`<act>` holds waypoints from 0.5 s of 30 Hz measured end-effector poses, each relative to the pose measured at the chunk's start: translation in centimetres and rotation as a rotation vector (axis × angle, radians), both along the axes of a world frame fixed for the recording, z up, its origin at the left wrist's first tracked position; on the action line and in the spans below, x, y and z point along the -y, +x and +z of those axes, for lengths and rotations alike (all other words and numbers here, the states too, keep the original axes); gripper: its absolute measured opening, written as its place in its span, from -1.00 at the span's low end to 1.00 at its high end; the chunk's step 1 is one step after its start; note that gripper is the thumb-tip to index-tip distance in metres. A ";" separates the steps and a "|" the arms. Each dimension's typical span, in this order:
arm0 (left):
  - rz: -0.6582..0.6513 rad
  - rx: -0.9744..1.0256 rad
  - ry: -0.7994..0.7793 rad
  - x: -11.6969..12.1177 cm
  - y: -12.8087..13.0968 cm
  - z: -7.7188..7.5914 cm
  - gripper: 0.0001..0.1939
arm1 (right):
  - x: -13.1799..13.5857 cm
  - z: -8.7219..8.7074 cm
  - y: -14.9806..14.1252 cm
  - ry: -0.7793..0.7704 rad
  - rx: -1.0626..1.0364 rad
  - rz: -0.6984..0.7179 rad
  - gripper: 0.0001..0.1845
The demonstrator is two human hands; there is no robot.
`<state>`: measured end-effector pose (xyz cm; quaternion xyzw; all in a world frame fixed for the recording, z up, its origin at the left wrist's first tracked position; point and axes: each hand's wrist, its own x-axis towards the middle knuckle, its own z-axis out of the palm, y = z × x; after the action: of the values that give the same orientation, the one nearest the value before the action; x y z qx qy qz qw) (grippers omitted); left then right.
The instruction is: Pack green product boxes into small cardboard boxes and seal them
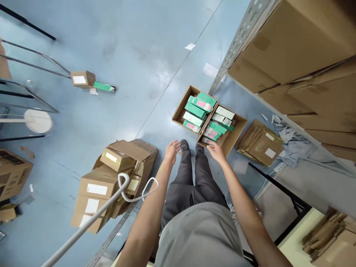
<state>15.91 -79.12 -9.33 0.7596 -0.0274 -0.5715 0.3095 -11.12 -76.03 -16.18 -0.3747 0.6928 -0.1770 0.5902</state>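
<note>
Open carton pair [235,130] showing matt brown cardboard. Green boxes [194,110] inside it looking like smooth printed card. Floor [125,92] around it reflecting light, smooth, semi-gloss. Slotted post [239,40] behind it showing perforated grey metal. Trousers [185,172] in front looking like matt cloth.

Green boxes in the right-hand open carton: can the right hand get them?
Probably yes: the carton is open, nothing much seems to cover the green boxes, and the right hand looks empty near the carton's edge, though it may need to reach lower.
</note>
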 end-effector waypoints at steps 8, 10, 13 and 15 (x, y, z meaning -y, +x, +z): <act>-0.143 0.098 -0.115 11.9 2.9 -16.4 -0.44 | 7.1 -15.4 6.0 0.129 0.122 -0.336 -0.49; -0.158 0.110 -0.163 14.7 3.2 -20.8 -0.38 | 9.0 -19.5 7.5 0.072 0.108 -0.356 -0.49; -0.228 0.118 -0.199 17.8 3.6 -26.2 -0.31 | 11.1 -24.6 9.3 -0.012 0.102 -0.312 -0.49; -0.319 0.112 -0.189 19.0 3.8 -28.7 -0.30 | 11.8 -27.1 10.2 -0.024 0.141 -0.285 -0.47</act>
<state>19.70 -98.09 -38.03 0.7439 -0.2183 -0.5649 0.2827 -0.93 -87.87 -43.28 -0.2661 0.6936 -0.2932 0.6018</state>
